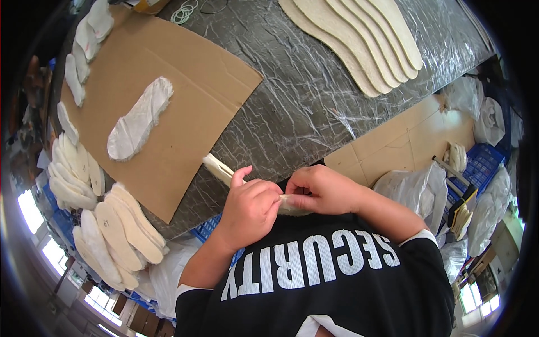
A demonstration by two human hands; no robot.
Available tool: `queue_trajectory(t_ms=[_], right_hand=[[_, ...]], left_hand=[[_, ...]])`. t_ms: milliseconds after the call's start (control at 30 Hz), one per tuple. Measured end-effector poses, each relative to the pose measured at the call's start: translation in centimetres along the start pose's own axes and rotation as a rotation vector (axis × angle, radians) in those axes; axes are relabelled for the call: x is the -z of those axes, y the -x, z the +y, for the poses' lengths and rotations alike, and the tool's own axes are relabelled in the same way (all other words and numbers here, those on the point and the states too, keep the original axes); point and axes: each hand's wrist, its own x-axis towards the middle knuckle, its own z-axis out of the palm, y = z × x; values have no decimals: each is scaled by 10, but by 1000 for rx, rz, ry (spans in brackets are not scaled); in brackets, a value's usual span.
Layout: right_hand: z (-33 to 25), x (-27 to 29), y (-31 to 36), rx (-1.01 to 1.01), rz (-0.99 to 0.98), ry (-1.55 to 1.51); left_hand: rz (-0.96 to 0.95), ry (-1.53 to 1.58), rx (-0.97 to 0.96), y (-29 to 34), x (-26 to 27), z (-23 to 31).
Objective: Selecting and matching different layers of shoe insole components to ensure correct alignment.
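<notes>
My left hand (250, 206) is closed round a cream fleecy shoe insole (217, 168), one finger raised off it. The insole's narrow end sticks out beyond that hand, edge-on and seemingly folded or doubled. At its near end my right hand (324, 190) pinches it between thumb and curled fingers, close against the black shirt (342, 269). The middle of the insole is hidden by my hands. Past them, a single white fluffy insole (140, 119) lies on a flat cardboard sheet (191, 73).
A plastic-covered table (281, 118) carries a fanned row of cream insoles (359, 48) at the far right. Insole piles (120, 230) line the left side, with white fluffy pieces (87, 36) farther back. Plastic bags (415, 191) and a blue crate (480, 168) stand at right.
</notes>
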Motion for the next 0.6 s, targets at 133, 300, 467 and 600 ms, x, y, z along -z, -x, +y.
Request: queue_trajectory(t_ms=[133, 300, 467, 600], right_hand=[[-4, -8, 4, 0, 89, 100], [-7, -12, 9, 101, 226, 239], [-7, -12, 11, 200, 303, 347], [-7, -13, 11, 222, 290, 377]], left_hand=[[29, -13, -24, -3, 3, 3], [35, 27, -37, 2, 5, -1], [26, 67, 83, 1, 11, 2], [-14, 18, 50, 1, 12, 2]])
